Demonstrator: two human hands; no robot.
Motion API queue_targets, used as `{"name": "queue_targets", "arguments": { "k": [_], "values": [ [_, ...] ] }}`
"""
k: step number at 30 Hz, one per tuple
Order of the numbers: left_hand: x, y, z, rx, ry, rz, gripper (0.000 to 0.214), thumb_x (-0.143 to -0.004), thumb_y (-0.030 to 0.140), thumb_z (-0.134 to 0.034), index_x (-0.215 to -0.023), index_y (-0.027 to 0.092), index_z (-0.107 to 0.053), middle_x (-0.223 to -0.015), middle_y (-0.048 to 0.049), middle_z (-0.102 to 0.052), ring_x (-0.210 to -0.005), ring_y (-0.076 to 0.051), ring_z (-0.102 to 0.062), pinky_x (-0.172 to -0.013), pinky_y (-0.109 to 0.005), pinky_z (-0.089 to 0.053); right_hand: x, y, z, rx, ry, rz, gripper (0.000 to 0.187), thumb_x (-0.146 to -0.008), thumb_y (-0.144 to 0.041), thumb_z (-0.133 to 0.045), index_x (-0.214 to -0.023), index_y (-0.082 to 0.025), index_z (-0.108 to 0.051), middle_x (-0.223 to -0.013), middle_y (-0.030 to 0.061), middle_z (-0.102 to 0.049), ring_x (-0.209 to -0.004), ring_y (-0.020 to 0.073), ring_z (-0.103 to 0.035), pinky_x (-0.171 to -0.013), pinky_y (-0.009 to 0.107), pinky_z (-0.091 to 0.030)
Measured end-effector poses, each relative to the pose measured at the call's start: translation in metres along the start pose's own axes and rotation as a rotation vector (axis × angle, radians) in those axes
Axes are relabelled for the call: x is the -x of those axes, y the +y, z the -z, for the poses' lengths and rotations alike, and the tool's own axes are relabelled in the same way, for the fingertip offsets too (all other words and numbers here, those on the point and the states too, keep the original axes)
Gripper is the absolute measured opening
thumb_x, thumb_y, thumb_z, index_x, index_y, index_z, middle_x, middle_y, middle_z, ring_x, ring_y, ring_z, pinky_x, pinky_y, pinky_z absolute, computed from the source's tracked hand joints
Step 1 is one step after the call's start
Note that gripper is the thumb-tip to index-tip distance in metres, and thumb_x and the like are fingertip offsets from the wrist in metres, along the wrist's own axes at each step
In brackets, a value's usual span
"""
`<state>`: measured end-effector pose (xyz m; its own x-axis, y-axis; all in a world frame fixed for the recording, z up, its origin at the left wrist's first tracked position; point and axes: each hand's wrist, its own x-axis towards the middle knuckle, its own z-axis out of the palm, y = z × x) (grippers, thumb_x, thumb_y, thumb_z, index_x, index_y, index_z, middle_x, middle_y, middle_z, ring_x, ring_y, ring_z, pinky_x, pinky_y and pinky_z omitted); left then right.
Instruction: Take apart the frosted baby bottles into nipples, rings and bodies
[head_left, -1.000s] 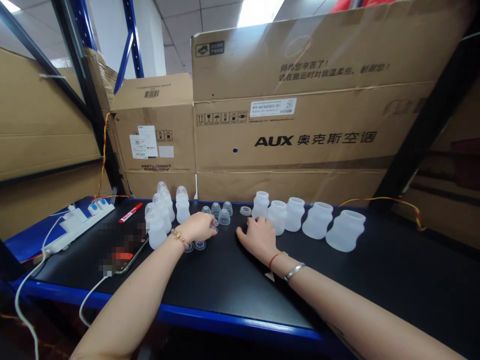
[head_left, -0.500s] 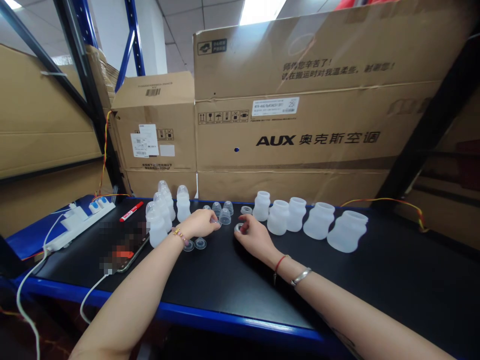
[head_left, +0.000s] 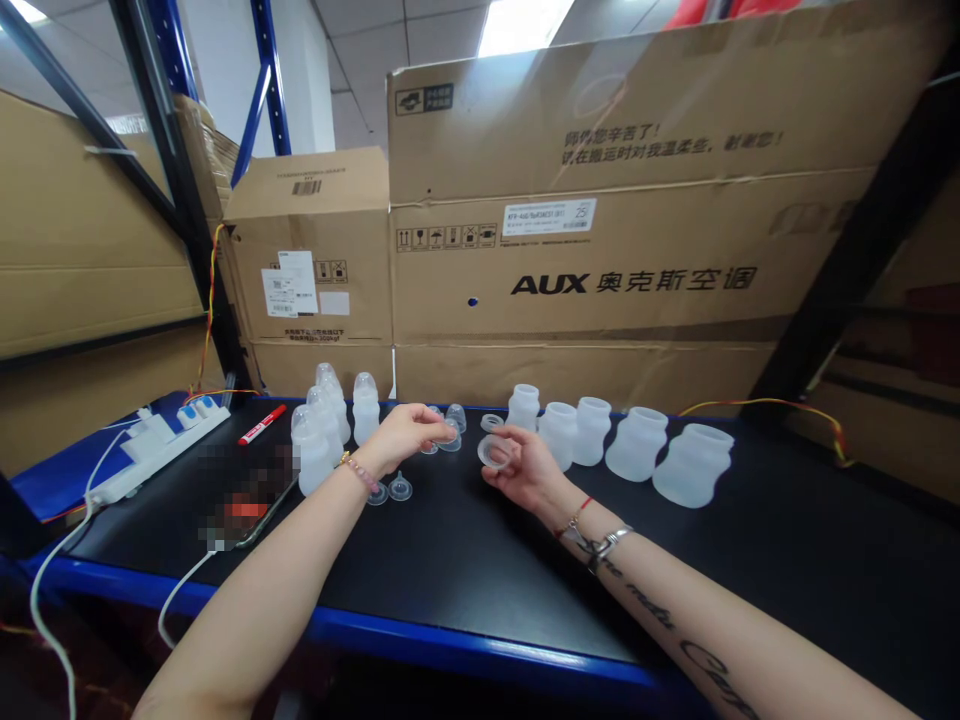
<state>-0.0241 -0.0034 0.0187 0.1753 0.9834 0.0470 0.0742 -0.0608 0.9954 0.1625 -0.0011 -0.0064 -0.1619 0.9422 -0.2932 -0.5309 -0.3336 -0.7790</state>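
Note:
My right hand (head_left: 523,462) is turned palm up just above the black shelf top and pinches a clear plastic ring (head_left: 495,451). My left hand (head_left: 406,430) hovers over the clear dome caps (head_left: 452,437) with its fingers closed; what they hold is hidden. Two clear nipples (head_left: 400,488) lie on the surface below my left wrist. Several capped small bottles (head_left: 313,447) stand to the left. A row of open translucent bottles (head_left: 636,441) runs to the right. Another ring (head_left: 491,422) lies near the back.
A phone (head_left: 251,500) on a white cable, a red marker (head_left: 261,424) and a white power strip (head_left: 161,443) lie at the left. Big cardboard boxes (head_left: 600,280) wall off the back. A blue edge (head_left: 420,640) runs along the front of the black top (head_left: 465,550).
My right hand picked the ring up off the surface and turned palm up. My left hand rose from beside the nipples toward the dome caps.

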Motion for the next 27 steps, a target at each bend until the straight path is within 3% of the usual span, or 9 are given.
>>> {"name": "queue_targets", "arguments": {
  "k": [4,9,12,17,23,27],
  "values": [
    [0.007,0.001,-0.010,-0.120,-0.085,-0.140,0.035,-0.060,0.034,-0.086,-0.082,0.010,-0.072,-0.074,-0.0053,-0.071,-0.068,-0.012,-0.061,-0.068,-0.025,-0.047,0.004,0.006,-0.005,-0.084,0.064,-0.043,0.020,-0.085,-0.030,-0.044,-0.066,-0.023,-0.040,-0.035,-0.0090,-0.027,-0.034,0.0090,-0.023,-0.038,0.022,-0.028],
    [0.018,0.003,-0.019,-0.325,-0.239,-0.120,0.041,-0.073,0.029,-0.076,-0.108,0.009,-0.073,-0.081,-0.0060,-0.073,-0.073,-0.015,-0.063,-0.072,-0.028,-0.047,0.001,0.014,-0.007,0.019,0.073,-0.050,0.022,-0.084,-0.030,-0.042,-0.064,-0.024,-0.034,-0.037,-0.0088,-0.025,-0.035,0.0091,-0.023,-0.037,0.022,-0.026],
    [0.019,0.002,-0.020,-0.350,-0.285,-0.136,0.033,-0.078,0.023,-0.068,-0.108,0.010,-0.073,-0.089,-0.0074,-0.074,-0.076,-0.015,-0.064,-0.072,-0.027,-0.048,0.001,0.017,-0.008,0.094,0.054,-0.053,0.022,-0.082,-0.027,-0.047,-0.063,-0.024,-0.036,-0.039,-0.0088,-0.026,-0.035,0.0084,-0.023,-0.035,0.021,-0.023],
    [0.020,0.003,-0.023,-0.394,-0.238,-0.122,0.025,-0.082,0.031,-0.065,-0.096,0.012,-0.073,-0.085,-0.0079,-0.074,-0.070,-0.015,-0.064,-0.066,-0.026,-0.048,0.001,0.020,-0.010,0.159,0.026,-0.034,0.020,-0.079,-0.025,-0.050,-0.063,-0.023,-0.038,-0.041,-0.0089,-0.028,-0.035,0.0069,-0.021,-0.035,0.019,-0.019],
    [0.023,-0.002,-0.037,-0.394,-0.090,-0.221,0.020,-0.077,0.033,-0.072,-0.083,0.014,-0.071,-0.083,-0.0057,-0.073,-0.078,-0.017,-0.065,-0.072,-0.026,-0.048,-0.003,0.021,-0.010,0.199,0.021,-0.006,0.018,-0.075,-0.023,-0.049,-0.061,-0.022,-0.038,-0.042,-0.0091,-0.027,-0.035,0.0065,-0.023,-0.037,0.019,-0.021],
    [0.022,-0.005,-0.044,-0.397,-0.092,-0.197,0.018,-0.076,0.031,-0.072,-0.082,0.013,-0.070,-0.079,-0.0053,-0.071,-0.075,-0.016,-0.063,-0.069,-0.026,-0.048,-0.003,0.022,-0.011,0.233,-0.001,-0.005,0.011,-0.069,-0.020,-0.048,-0.060,-0.021,-0.041,-0.041,-0.0075,-0.032,-0.034,0.0066,-0.024,-0.038,0.019,-0.021]
  ]
}}
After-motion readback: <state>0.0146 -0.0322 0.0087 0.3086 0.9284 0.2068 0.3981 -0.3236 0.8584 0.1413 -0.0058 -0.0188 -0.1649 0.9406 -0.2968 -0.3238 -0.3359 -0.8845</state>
